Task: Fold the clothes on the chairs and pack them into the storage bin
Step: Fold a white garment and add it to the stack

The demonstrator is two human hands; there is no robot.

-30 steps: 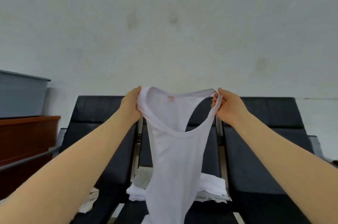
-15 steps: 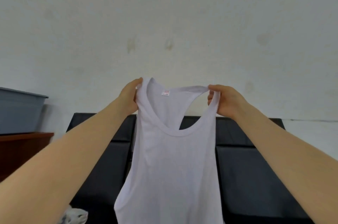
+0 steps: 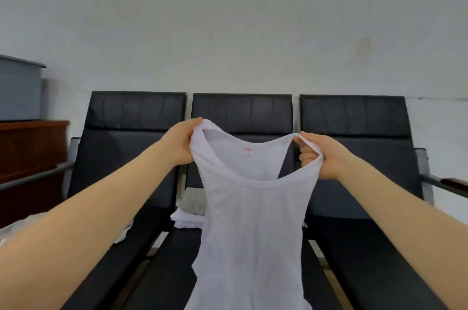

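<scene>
A white tank top [image 3: 249, 221] hangs in front of me over the middle black chair [image 3: 241, 112]. My left hand [image 3: 181, 142] grips its left shoulder strap and my right hand [image 3: 317, 155] grips the right strap, fingers curled through it. The top hangs straight down with its label facing me. Behind it, a small pile of folded white and grey clothes [image 3: 188, 211] lies on the middle seat. The grey storage bin [image 3: 19, 88] stands at the far left on a wooden cabinet [image 3: 30, 155].
Three black chairs stand in a row against a pale wall, with a left chair [image 3: 126, 117] and a right chair [image 3: 354, 117]. White cloth [image 3: 124, 232] lies on the left seat. Metal armrests stick out at both ends of the row.
My hands have lowered the tank top from in front of the wall to in front of the chair backs. The view tipped back down, so the seats and clothes pile show again.
</scene>
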